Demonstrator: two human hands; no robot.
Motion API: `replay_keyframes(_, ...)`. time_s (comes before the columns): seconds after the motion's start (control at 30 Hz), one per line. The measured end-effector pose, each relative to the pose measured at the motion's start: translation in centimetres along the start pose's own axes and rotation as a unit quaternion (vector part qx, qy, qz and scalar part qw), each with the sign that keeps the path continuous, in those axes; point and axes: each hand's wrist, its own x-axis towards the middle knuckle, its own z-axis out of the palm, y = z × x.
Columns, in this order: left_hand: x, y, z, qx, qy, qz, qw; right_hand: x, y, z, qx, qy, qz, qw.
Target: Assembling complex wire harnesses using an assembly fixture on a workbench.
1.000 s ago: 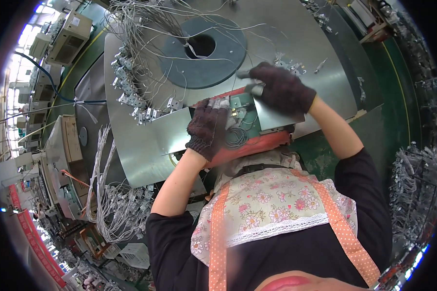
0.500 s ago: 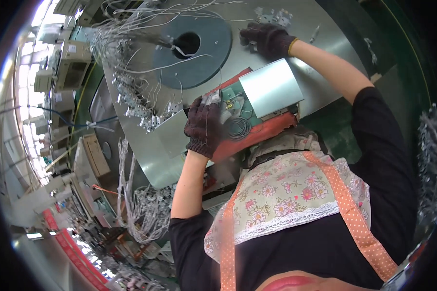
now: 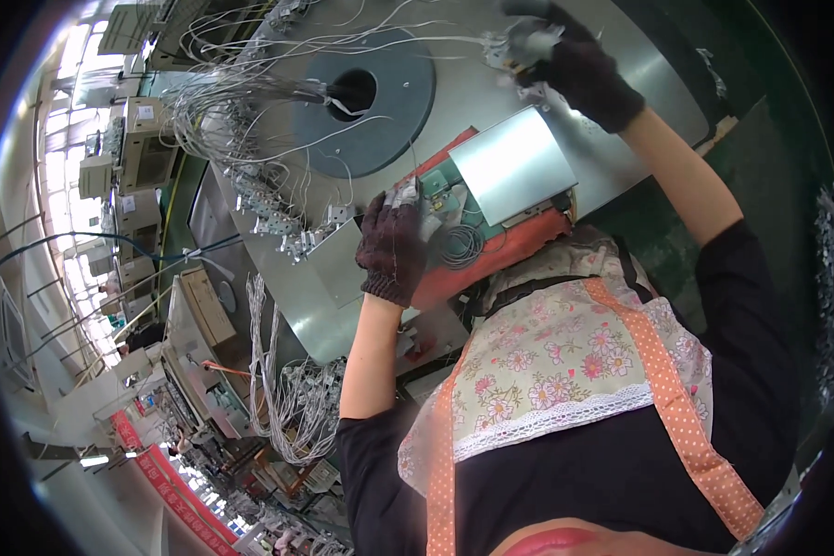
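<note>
My left hand [image 3: 391,246], in a dark knitted glove with pale wrapping on the fingertips, has its fingers drawn together at the left end of an open unit with a green circuit board [image 3: 443,193]. What the fingertips hold is hidden; a thin wire rises beside them. A coil of grey cable [image 3: 462,245] lies on the unit next to that hand, and a shiny metal cover [image 3: 513,165] sits over its right part. Away at the far right, my right hand [image 3: 588,79], gloved and blurred, reaches over a cluster of small metal parts [image 3: 500,51]. Its grip is unclear.
Red cloth [image 3: 491,264] lies under the unit on the metal table [image 3: 320,320]. Beyond is a round grey disc [image 3: 408,93] with a centre hole and a bundle of white wires [image 3: 287,88]. Metal connectors [image 3: 273,218] line the left side. More wire bundles [image 3: 273,417] hang at lower left.
My right hand has swung farther right and away, its fingers now over the small metal parts. My left hand stays at the unit, and the whole view has shifted slightly.
</note>
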Motion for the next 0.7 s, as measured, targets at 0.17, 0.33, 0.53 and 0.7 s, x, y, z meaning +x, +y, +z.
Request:
replay_keyframes(0.17,-0.3,-0.3,-0.4,0.007,-0.008,-0.006,1.000,0.3,0.6,-3.0,-0.005,-0.204,-0.073,0.976)
replay_keyframes(0.33,0.2,-0.3,1.0,-0.054,0.034,-0.012,0.998,-4.3,2.4,-0.8,-0.010,-0.083,-0.057,0.995)
replay_keyframes(0.53,-1.2,1.4,-1.1,-0.059,-0.010,-0.099,0.993,-7.3,-3.0,4.5,-0.016,-0.231,-0.137,0.963)
replay_keyframes(0.7,-1.5,1.5,-0.4,-0.005,0.070,-0.059,0.996,-7.4,-3.3,2.8,-0.074,-0.272,-0.107,0.954)
